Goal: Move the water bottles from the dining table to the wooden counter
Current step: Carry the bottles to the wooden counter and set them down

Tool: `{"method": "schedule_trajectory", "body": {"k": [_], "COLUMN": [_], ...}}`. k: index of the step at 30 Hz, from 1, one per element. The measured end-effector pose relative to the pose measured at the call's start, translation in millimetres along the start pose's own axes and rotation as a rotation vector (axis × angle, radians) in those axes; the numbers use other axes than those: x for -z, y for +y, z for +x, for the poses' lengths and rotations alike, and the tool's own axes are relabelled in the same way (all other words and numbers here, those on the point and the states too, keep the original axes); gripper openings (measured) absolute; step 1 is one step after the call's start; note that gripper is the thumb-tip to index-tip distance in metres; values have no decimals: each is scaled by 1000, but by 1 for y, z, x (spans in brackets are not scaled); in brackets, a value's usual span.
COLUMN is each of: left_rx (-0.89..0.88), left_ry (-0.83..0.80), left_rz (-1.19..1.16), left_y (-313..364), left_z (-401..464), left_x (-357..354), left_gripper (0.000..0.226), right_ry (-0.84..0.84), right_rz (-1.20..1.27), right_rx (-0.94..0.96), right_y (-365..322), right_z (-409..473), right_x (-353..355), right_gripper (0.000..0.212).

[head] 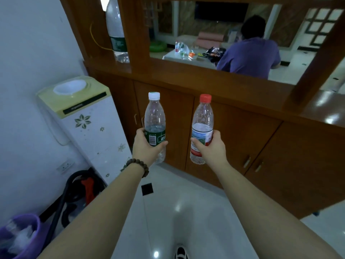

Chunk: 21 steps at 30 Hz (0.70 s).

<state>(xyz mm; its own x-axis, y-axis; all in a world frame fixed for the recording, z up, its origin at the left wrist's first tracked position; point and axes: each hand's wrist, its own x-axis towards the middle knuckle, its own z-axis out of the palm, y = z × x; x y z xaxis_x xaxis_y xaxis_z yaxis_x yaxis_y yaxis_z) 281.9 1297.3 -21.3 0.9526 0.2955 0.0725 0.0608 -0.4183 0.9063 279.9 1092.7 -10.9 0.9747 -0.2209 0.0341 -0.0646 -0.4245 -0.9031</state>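
Here, mid-carry: two water bottles held upright in front of the wooden worktop (pixel 233 101), neither set down yet. Left hand (pixel 147 146) wrapped round the green-labelled bottle (pixel 155 126) at its label, white cap up. Right hand (pixel 211 146) wrapped round the red-capped bottle (pixel 202 128) at its label, fingers curled behind, thumb in front. Both bottles in the air over the tiled floor (pixel 177 212), near the cabinet doors (pixel 233 139) and below the ledge.

Judged as the delivery step. Next move likely calls for raising both bottles above the ledge, reaching forward, and lowering them base-first onto the wood; perhaps to the side of the post (pixel 138 34), near the large bottle (pixel 116 32) already standing there. Light, nearly empty bottles, so probably easy to tip if let go askew.

Hard to read: bottle bases partly hidden by the hands; large bottle half behind the post, top cut off. Beyond the opening, a seated person (pixel 250 55) and a far table (pixel 186 57) with small bottles, blurred. Label text unreadable.
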Motion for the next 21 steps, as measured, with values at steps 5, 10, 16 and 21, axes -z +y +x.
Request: {"method": "schedule_trajectory", "body": {"k": [5, 10, 16, 21], "left_rx": [-40, -95, -162, -244], "left_ry": [55, 101, 103, 76], "left_rz": [-3, -2, -22, -27], "left_y": [31, 53, 64, 73], "left_z": [99, 186, 292, 393], "left_x": [-7, 0, 8, 10], "left_gripper": [74, 74, 76, 76], "right_ry": [-27, -31, 6, 84], "right_rz": [6, -9, -1, 1], "right_rx": [41, 95, 154, 164], "right_y": [-39, -74, -103, -129], "right_z": [100, 181, 264, 339], "right_x": [-21, -48, -85, -125], "right_gripper": [61, 62, 61, 63]}}
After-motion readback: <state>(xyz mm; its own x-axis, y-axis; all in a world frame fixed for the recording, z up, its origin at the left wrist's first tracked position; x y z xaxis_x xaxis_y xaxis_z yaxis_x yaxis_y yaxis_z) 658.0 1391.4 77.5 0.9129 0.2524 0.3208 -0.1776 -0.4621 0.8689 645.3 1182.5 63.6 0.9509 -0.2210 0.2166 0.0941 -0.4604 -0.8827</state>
